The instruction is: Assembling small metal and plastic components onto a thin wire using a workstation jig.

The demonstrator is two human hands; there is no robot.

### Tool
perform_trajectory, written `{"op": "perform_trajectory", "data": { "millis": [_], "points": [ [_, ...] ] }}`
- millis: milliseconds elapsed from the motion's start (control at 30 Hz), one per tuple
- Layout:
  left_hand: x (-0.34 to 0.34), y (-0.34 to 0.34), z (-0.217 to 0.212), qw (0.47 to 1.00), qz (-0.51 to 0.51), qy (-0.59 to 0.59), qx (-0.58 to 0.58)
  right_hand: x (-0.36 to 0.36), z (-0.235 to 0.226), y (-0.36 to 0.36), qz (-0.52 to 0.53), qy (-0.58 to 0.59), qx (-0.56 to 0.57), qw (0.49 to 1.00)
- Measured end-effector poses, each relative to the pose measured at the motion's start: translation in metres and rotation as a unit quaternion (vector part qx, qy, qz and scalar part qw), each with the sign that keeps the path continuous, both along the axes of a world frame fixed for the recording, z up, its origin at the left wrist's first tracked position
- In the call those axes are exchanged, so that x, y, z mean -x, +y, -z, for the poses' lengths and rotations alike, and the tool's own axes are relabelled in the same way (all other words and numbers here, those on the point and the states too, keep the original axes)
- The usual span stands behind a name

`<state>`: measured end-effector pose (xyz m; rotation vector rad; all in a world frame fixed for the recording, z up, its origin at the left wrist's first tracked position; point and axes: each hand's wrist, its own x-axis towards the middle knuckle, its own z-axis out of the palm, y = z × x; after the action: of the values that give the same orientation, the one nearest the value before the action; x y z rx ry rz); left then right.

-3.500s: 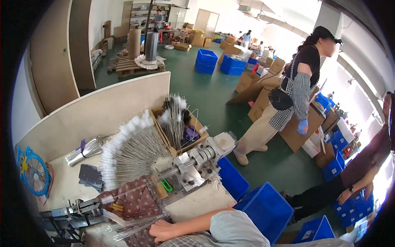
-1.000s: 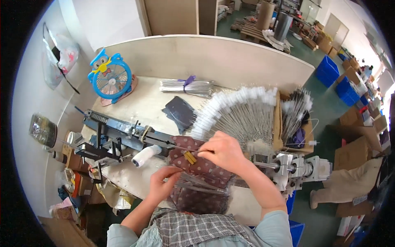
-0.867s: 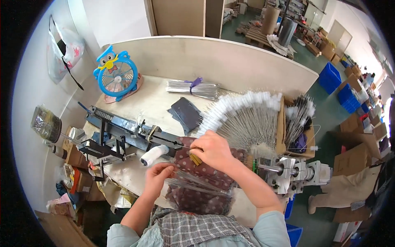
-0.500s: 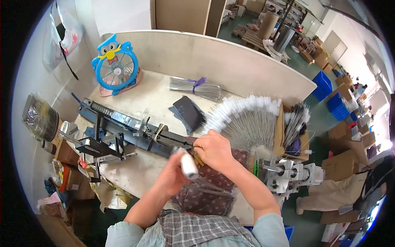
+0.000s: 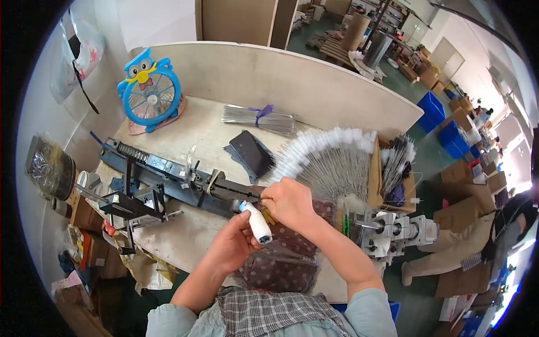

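Observation:
My left hand is closed around a white, wrapped-looking handle with a dark lower end and a bit of blue at its upper end. That upper end is beside the right end of a long black metal fixture. At the same end of the fixture, my right hand is pinched closed, back of the hand up; what its fingertips hold is hidden. Brass-coloured pieces show just below those fingers. Under both forearms lies a brown dotted cloth with some thin wires on it.
Thin wire brushes with white bristle ends fan out beyond my right hand, against a cardboard box. A metal machine stands at right. Farther back are a dark phone, a tied wire bundle and a blue fan.
The white handle, smeared by motion before, is now sharp, its dark end showing. My right hand stays at the fixture's end. The whole view has shifted slightly.

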<state>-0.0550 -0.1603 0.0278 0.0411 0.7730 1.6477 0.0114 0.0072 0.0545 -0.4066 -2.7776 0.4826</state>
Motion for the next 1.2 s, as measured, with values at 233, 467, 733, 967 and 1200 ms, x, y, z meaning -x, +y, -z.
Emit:
{"op": "perform_trajectory", "data": {
  "millis": [233, 467, 733, 967, 1200],
  "points": [
    [-0.008, 0.017, 0.014, 0.953, -0.016, 0.269, 0.135, 0.003, 0.010, 0.001, 0.028, 0.008, 0.040, 0.999],
    [0.007, 0.014, 0.033, 0.718, 0.083, 0.620, 0.305, 0.000, 0.007, 0.002, 0.004, 0.004, 0.045, 0.999],
    [-0.036, 0.042, 0.038, 0.955, -0.184, 0.191, 0.130, -0.050, -0.020, 0.013, -0.038, 0.169, -0.051, 0.984],
    [-0.009, 0.031, 0.059, 0.773, -0.032, 0.612, 0.164, -0.062, 0.065, -0.008, -0.034, 0.135, 0.010, 0.990],
    [0.033, -0.042, 0.070, 0.895, -0.167, 0.350, 0.222, -0.046, 0.082, -0.001, -0.036, 0.020, 0.059, 0.997]
  ]
}}
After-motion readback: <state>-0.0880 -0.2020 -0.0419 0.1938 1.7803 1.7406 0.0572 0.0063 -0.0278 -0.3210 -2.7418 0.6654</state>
